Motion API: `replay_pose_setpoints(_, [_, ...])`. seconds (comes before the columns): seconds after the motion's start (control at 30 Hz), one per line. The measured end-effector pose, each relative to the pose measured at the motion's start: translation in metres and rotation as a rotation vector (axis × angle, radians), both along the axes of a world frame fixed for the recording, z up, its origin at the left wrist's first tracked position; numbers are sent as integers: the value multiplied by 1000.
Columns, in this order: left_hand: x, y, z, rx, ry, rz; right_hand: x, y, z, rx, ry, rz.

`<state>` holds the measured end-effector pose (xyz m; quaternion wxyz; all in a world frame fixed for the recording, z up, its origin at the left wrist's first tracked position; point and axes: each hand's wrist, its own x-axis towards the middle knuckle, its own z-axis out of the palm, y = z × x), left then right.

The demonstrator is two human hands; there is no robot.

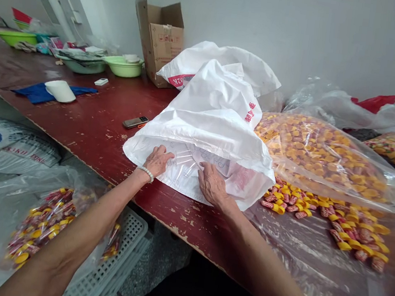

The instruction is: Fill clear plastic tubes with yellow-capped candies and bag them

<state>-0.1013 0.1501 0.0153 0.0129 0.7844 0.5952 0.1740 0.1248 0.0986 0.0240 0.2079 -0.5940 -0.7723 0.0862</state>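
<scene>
A white woven sack (214, 131) lies on the dark red table with its mouth facing me. Inside the mouth are several clear plastic tubes (183, 159). My left hand (156, 160), with a pale beaded bracelet (147, 172) at the wrist, rests in the left of the opening. Its fingers are bent but apart, beside the tubes. On the right of the opening, my right hand (211, 183) reaches in, fingers parted and tips close to the tubes. Neither hand shows a clear grip on anything; whether the fingertips touch a tube is hard to see.
Yellow-capped pieces with red patterned bodies (356, 230) lie at right, beside a clear bag (320, 148) full of them. A phone (136, 121), a white roll (60, 91), basins (124, 65) and a cardboard box (163, 43) stand beyond. Below left is another bag (44, 220) over a crate (124, 240).
</scene>
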Motion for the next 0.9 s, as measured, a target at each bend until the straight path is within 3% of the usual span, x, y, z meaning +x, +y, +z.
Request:
replay_pose_setpoints(0.2, [-9,-15,12,-14,-53,-62,5,-5,-5,-55,-52,30])
replay_pose_setpoints(0.3, [-6,-24,15,-87,-203,33,11,-10,-9,-31,-57,39])
replay_pose_setpoints(0.4, [4,-30,19,-207,-287,187,13,-10,-9,-69,81,23])
replay_pose_setpoints(0.67, [47,-28,18,-353,-102,226,11,-7,-5,-160,264,27])
replay_pose_setpoints(0.9, [47,-26,19,-357,-46,268,12,-7,-2,-145,343,25])
